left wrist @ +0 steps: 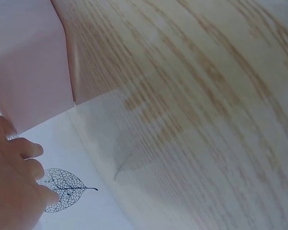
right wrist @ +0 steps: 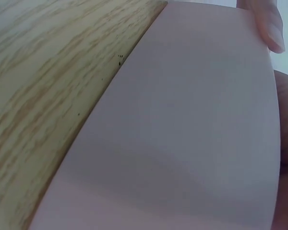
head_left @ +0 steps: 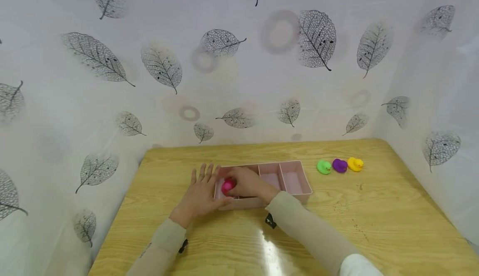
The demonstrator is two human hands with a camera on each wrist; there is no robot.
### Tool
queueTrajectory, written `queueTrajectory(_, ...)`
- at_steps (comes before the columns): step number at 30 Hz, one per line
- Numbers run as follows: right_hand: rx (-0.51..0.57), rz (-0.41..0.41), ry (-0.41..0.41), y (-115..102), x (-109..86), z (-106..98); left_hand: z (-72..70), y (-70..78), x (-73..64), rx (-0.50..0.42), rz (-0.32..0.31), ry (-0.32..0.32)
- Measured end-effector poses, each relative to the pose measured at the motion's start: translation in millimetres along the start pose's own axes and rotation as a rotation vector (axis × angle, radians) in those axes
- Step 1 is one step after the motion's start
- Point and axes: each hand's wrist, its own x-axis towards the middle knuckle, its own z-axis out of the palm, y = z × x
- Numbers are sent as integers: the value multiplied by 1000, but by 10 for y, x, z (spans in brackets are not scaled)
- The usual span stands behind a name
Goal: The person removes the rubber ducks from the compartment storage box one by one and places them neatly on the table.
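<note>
A long pink divided box (head_left: 295, 178) lies on the table, its side wall (right wrist: 168, 115) filling much of the right wrist view. My right hand (head_left: 247, 182) reaches into the left part of the box and pinches a small, rounded, bright pink toy (head_left: 227, 186) there. Part of the toy is hidden by the fingers. My left hand (head_left: 202, 193) is at the left end of the box, fingers extended and spread, thumb along the near rim. In the left wrist view the left hand's fingers (left wrist: 33, 167) show beside the box's pink wall (left wrist: 33, 72).
To the right of the box, a green rubber duck (head_left: 324, 167), a purple duck (head_left: 339, 166) and a yellow duck (head_left: 355, 164) stand in a row. The wood-grain table (head_left: 374, 226) ends at a pale leaf-printed curtain (head_left: 258, 80) behind and on both sides.
</note>
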Motion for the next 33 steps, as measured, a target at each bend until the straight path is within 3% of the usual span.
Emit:
queueTrajectory(8,-73,59,5,-61,32,3,-5,-2,6,3,-2,-4)
queueTrajectory(17,-59,98,5,-67,44,43,1,15,5,5,-6,-12)
queueTrajectory(33,-67,20,42,-16,18,43,-20,25,1,-26,-20,-25)
